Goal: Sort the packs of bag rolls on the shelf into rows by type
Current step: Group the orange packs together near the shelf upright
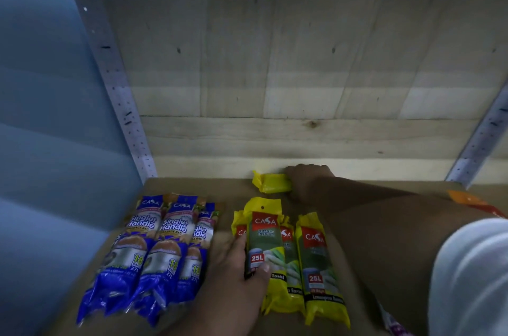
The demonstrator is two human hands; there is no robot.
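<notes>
Now your right hand (308, 181) grips far yellow pack (273, 183); left hand (242, 269) pinches near yellow pack (264, 242). Next, bring far pack into row.

Blue packs (143, 258), yellow packs (291, 261), pale wooden back wall (302, 74).

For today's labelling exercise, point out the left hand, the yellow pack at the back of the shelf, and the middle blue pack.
left hand (236, 267), head view, back of the hand.
yellow pack at the back (273, 183), head view, middle of its wrapper.
middle blue pack (167, 247), head view, printed front.
</notes>
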